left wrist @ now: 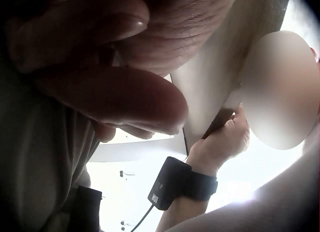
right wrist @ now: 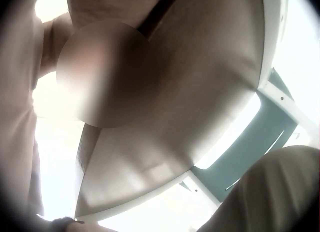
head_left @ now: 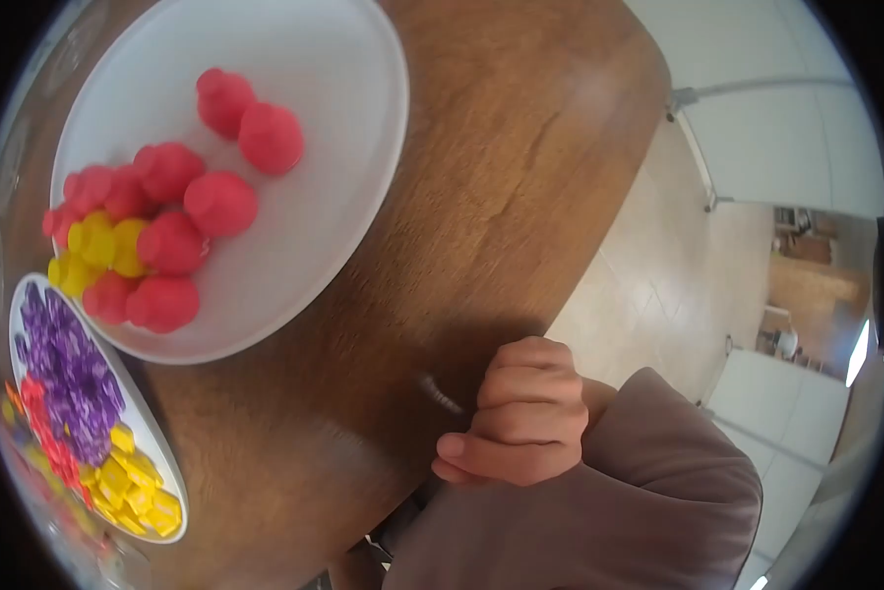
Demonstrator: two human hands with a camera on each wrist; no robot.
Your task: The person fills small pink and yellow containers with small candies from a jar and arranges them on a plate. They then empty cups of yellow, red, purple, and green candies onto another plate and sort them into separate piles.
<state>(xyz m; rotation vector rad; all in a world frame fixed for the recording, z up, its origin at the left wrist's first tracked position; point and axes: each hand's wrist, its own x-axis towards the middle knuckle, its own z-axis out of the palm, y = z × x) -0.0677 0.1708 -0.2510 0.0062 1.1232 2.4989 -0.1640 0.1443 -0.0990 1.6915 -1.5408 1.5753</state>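
In the head view my right hand [head_left: 520,413] is curled into a fist at the table edge. Its thumb lies along the near side, and no object shows in it. The left wrist view shows my left hand [left wrist: 115,91] close up beside cloth, fingers loosely bent, with nothing between them; the head view leaves it out. On the wooden table [head_left: 481,177], a large white plate [head_left: 343,197] carries several pinkish-red knobbed pieces [head_left: 220,202] and a few yellow ones [head_left: 97,241]. A smaller white dish [head_left: 166,447] holds purple [head_left: 68,374], red and yellow [head_left: 132,482] wrapped candies.
Brownish clothing [head_left: 599,521] fills the area below the table edge. Tiled floor [head_left: 648,285] and white cabinets [head_left: 776,128] lie beyond. A black wrist camera [left wrist: 171,183] sits on my right wrist. The table's underside [right wrist: 175,101] spans the right wrist view.
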